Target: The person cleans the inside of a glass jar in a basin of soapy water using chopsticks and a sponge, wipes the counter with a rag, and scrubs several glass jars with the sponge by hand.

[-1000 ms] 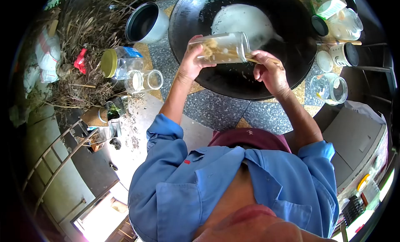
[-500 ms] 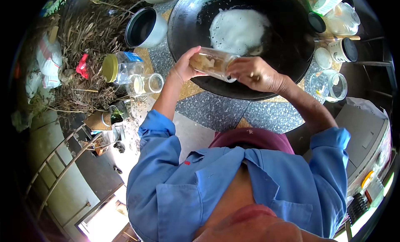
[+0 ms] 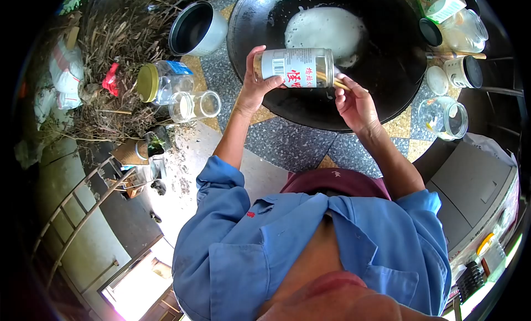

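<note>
A clear jar (image 3: 293, 68) with a printed label lies on its side in the air, its open mouth facing right. Around its base end wraps my left hand (image 3: 257, 86). Thin wooden chopsticks (image 3: 341, 85) reach into the mouth, pinched by my right hand (image 3: 358, 104). Part of the jar's contents is hidden by the label. Behind and below the jar is a large dark wok (image 3: 392, 61), holding a patch of white, bubbly liquid (image 3: 323, 30).
A pot (image 3: 213, 33) stands left of the wok. Two jars lie near the left edge, one with a yellow lid (image 3: 147, 83). At the right are a glass jar (image 3: 440, 117), a black-lidded container (image 3: 462, 72) and a cardboard box (image 3: 470, 188). Dry brush fills the upper left.
The jar has turned so its label shows, and it sits more level. My right hand has drawn back from over the mouth, still with the chopsticks.
</note>
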`<state>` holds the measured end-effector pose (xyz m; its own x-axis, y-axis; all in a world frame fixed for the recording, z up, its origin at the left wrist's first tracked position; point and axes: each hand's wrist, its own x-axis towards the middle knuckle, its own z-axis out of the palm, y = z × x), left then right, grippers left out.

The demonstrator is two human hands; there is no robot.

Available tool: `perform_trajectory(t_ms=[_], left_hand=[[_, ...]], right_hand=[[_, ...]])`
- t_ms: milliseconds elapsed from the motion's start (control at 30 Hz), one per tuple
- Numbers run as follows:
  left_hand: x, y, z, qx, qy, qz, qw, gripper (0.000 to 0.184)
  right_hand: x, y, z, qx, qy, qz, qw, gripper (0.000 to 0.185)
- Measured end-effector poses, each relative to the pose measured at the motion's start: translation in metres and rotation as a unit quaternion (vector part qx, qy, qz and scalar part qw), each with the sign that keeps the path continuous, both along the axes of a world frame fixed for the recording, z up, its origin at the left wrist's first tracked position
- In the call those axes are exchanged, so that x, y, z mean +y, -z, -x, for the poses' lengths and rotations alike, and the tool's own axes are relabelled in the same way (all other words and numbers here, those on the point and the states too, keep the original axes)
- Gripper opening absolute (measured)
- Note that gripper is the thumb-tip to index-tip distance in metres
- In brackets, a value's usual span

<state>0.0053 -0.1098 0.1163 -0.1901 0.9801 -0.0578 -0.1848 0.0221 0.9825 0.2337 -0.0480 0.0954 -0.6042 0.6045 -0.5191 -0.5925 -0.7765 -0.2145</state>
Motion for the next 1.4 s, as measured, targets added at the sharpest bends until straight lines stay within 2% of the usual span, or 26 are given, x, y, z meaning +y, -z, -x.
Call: perform_trajectory(t_ms=[33,133,167,200,233,300,367,400,433,500,533,600,633,700,767,833,900,967,1033,1100,1233,1333,1400], left_hand=[[-0.001,0.002,0.001,0.001,0.001,0.000,1.000,0.068],[-0.002,0.005,0.005,-0.138,-0.012,0.037,0.990,0.062],[-0.001,0.004,0.006,-0.139,-0.010,0.037,0.990,0.062],[-0.001,0.003,0.008,-0.207,0.015,0.039,0.977,0.060],[-0.001,0.003,0.012,-0.273,0.041,0.040,0.960,0.058],[-0.003,0.007,0.018,-0.270,0.065,0.051,0.959,0.054],[-0.003,0.004,0.017,-0.253,0.092,0.107,0.957,0.052],[-0.002,0.010,0.020,-0.277,0.092,0.124,0.948,0.048],[-0.004,0.013,0.023,-0.276,0.092,0.125,0.948,0.048],[-0.006,0.015,0.027,-0.381,0.055,0.147,0.911,0.046],[-0.008,0.015,0.029,-0.381,0.053,0.145,0.912,0.046],[-0.009,0.016,0.030,-0.438,0.075,0.175,0.879,0.045],[-0.008,0.017,0.028,-0.437,0.077,0.177,0.878,0.045],[-0.006,0.019,0.022,-0.362,0.076,0.201,0.907,0.045],[-0.005,0.012,0.018,-0.326,0.058,0.215,0.919,0.043],[-0.005,0.005,0.017,-0.235,0.061,0.142,0.960,0.045],[-0.002,-0.002,0.016,-0.219,0.050,0.141,0.964,0.048],[0.002,-0.014,0.017,-0.110,0.064,0.095,0.987,0.052],[0.004,-0.023,0.020,-0.091,0.070,0.099,0.989,0.055],[0.006,-0.023,0.025,-0.007,0.112,0.023,0.993,0.059],[0.014,-0.028,0.035,0.011,0.124,0.020,0.992,0.060],[0.018,-0.024,0.043,0.016,0.114,0.051,0.992,0.060],[0.023,-0.019,0.049,0.058,0.109,0.085,0.989,0.059]], right_hand=[[0.002,-0.005,-0.001,0.001,0.001,0.000,1.000,0.018],[0.013,-0.027,-0.009,-0.083,-0.091,-0.243,0.962,0.023],[0.018,-0.036,-0.012,-0.092,-0.129,-0.276,0.948,0.023],[0.024,-0.046,-0.017,-0.125,-0.181,-0.326,0.919,0.022],[0.030,-0.056,-0.022,-0.156,-0.233,-0.374,0.884,0.021],[0.036,-0.068,-0.027,-0.198,-0.276,-0.494,0.800,0.017],[0.039,-0.079,-0.028,-0.160,-0.250,-0.683,0.668,0.016],[0.041,-0.085,-0.027,-0.156,-0.208,-0.791,0.554,0.018],[0.038,-0.090,-0.028,-0.155,-0.208,-0.795,0.548,0.017],[0.035,-0.101,-0.035,-0.175,-0.202,-0.798,0.540,0.015],[0.035,-0.100,-0.034,-0.173,-0.203,-0.799,0.539,0.015],[0.032,-0.094,-0.033,-0.186,-0.132,-0.864,0.450,0.014],[0.030,-0.089,-0.031,-0.187,-0.131,-0.863,0.451,0.014],[0.029,-0.073,-0.025,-0.219,-0.125,-0.857,0.448,0.015],[0.027,-0.057,-0.021,-0.221,-0.107,-0.849,0.469,0.016],[0.022,-0.056,-0.016,-0.238,-0.131,-0.755,0.597,0.015],[0.018,-0.064,-0.013,-0.237,-0.175,-0.582,0.758,0.018],[0.023,-0.069,-0.009,-0.241,-0.187,-0.444,0.843,0.021],[0.033,-0.070,-0.012,-0.235,-0.209,-0.342,0.886,0.024],[0.040,-0.061,-0.020,-0.177,-0.211,-0.255,0.927,0.025],[0.047,-0.049,-0.039,-0.167,-0.195,-0.162,0.953,0.024],[0.051,-0.056,-0.048,-0.200,-0.203,-0.261,0.922,0.023],[0.050,-0.060,-0.050,-0.242,-0.223,-0.358,0.874,0.023]])
